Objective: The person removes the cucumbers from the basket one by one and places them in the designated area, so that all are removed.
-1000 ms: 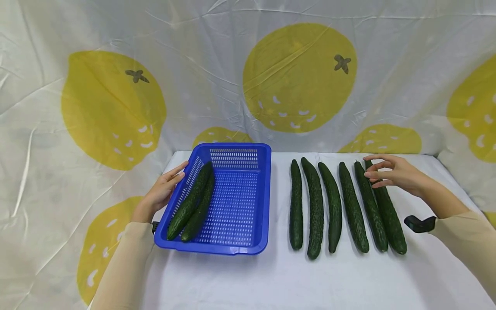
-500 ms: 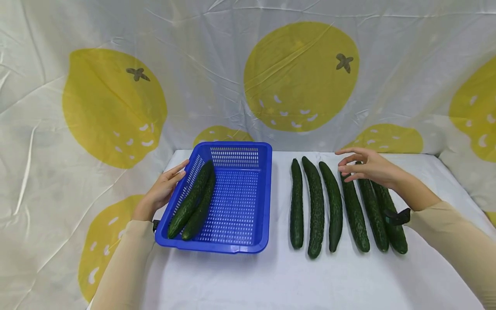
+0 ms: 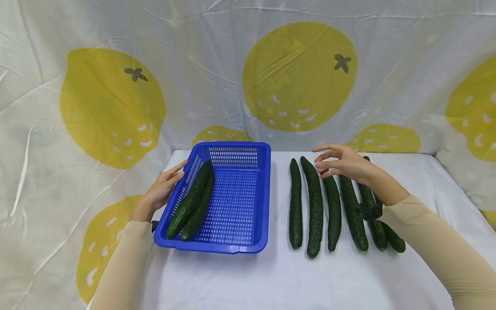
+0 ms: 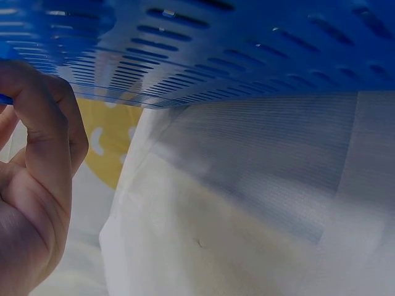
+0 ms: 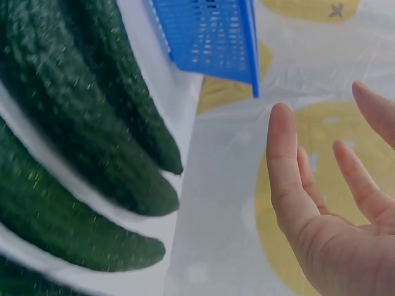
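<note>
In the head view, a blue plastic basket (image 3: 263, 202) stands left of centre with two cucumbers (image 3: 189, 202) side by side along its left wall. My left hand (image 3: 159, 189) holds the basket's left rim; from the left wrist, bent fingers (image 4: 46, 132) show at the blue edge. On the right, several cucumbers (image 3: 314, 211) lie in a row, roughly parallel. Over their far ends hovers my right hand (image 3: 345, 163), fingers spread and loosely bent, holding nothing. Its fingertips overlap the third cucumber (image 3: 334, 215) from the left. My right forearm partly hides the rightmost cucumbers (image 3: 395, 239).
A white cloth (image 3: 294, 280) covers the table. Behind it hangs a pale curtain (image 3: 201, 86) printed with yellow lemons. The basket's right wall is a short gap away from the leftmost cucumber (image 3: 296, 206) in the row.
My right hand has moved left, from above the rightmost cucumbers to above the third one from the left. My left hand, the basket and the cucumbers have stayed in place.
</note>
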